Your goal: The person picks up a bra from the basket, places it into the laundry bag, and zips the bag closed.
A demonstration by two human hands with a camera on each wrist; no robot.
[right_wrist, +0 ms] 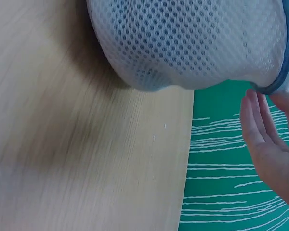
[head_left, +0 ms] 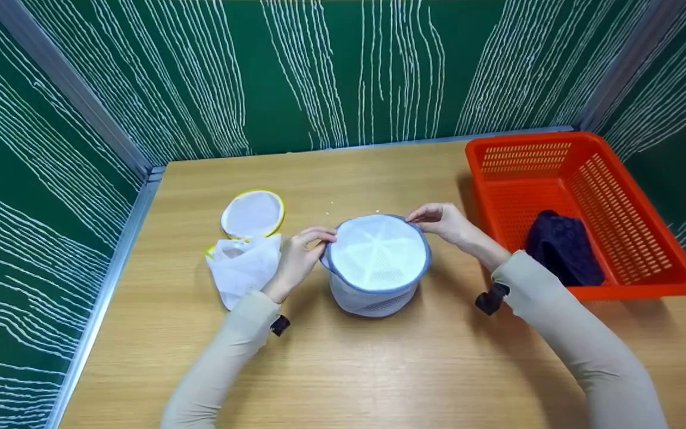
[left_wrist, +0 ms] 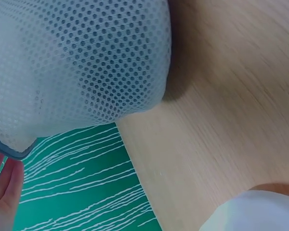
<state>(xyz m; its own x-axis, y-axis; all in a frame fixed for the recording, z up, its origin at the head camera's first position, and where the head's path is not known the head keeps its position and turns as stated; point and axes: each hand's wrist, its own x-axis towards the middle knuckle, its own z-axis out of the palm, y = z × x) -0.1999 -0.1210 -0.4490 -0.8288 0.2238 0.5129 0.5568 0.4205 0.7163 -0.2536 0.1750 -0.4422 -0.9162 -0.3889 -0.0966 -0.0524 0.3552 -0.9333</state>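
Note:
A round white mesh laundry bag (head_left: 377, 253) with grey-blue piping stands upright on the table, its flat lid-like top facing up. At the left of its upper rim, my left hand (head_left: 302, 257) pinches the piped edge between thumb and fingers. My right hand (head_left: 445, 223) pinches the same rim at the far right. In the left wrist view, the honeycomb mesh side (left_wrist: 111, 57) fills the upper left, with fingertips at the trim. The right wrist view shows the mesh wall (right_wrist: 173, 43) slightly creased, and the thumb and fingers at the blue edge. The bag's inside is hidden.
Left of the bag lie a flat white mesh disc (head_left: 252, 214) with yellow trim and a crumpled white mesh bag (head_left: 248, 271), also yellow-edged. On the right, an orange plastic basket (head_left: 646, 205) holds a dark cloth (head_left: 566, 247). Green walls with white lines border the wooden table (head_left: 355, 369).

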